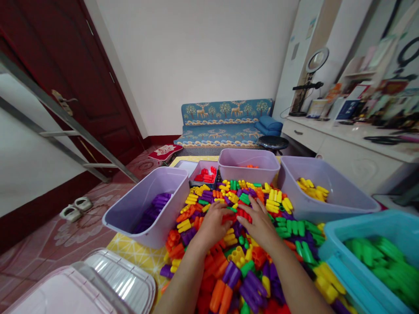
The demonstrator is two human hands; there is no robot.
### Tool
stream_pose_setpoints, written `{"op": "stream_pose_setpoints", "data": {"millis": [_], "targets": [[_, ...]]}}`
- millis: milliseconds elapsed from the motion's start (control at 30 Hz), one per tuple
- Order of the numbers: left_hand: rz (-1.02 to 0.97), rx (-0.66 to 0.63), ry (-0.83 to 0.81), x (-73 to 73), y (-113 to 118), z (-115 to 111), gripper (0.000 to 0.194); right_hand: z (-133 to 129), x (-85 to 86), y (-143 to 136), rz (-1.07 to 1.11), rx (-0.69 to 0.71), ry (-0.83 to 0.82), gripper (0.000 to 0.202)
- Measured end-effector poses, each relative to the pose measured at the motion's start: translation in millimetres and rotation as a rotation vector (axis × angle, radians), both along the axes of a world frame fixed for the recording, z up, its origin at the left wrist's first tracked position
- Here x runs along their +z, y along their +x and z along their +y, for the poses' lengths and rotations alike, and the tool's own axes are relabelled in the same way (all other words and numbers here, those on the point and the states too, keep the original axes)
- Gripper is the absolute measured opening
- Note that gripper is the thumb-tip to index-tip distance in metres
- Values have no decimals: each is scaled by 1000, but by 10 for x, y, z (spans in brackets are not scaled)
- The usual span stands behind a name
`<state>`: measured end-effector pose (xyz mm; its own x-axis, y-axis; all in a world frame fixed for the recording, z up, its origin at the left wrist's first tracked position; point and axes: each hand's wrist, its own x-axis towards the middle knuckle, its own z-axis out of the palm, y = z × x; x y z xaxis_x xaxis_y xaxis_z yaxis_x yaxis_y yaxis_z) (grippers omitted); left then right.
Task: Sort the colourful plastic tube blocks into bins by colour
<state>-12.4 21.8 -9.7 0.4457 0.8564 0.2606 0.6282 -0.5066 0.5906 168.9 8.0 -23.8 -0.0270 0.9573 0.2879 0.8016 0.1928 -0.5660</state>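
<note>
Colourful plastic pieces [229, 279] in purple, orange, yellow, green and red lie heaped on the table. My left hand [215, 222] reaches over the middle of the heap, its fingers bent down; whether it grips a piece is hidden. Just to its right, my right hand [257, 220] has its fingers spread over red pieces [242, 216], near a green one. Purple pieces fill part of a lilac bin [124, 219] at the left. Red pieces lie in a small box [193, 179] behind the heap.
A lilac bin [248, 165] at the back holds a few orange pieces; another [343, 185] holds yellow ones. Green pieces lie in a turquoise bin [340, 257] at the right. Lids [131, 279] rest at the front left. A ladder [62, 111] leans left; a sofa [225, 122] stands behind.
</note>
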Motion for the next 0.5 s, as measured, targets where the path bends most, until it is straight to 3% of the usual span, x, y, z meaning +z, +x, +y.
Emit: {"op": "stream_pose_setpoints", "data": {"millis": [100,267,400,500], "targets": [[50,-18,27,14,13,-8,29,-18,-52,2,-138,-14,-73,48],[50,-26,29,27,10,-10,31,-41,42,4,-179,53,-151,50],[34,-13,22,5,9,-13,27,-74,177,-23,-102,80,-99,44],[-18,11,1,8,17,-15,21,-93,248,-40,29,-35,-55,45]]}}
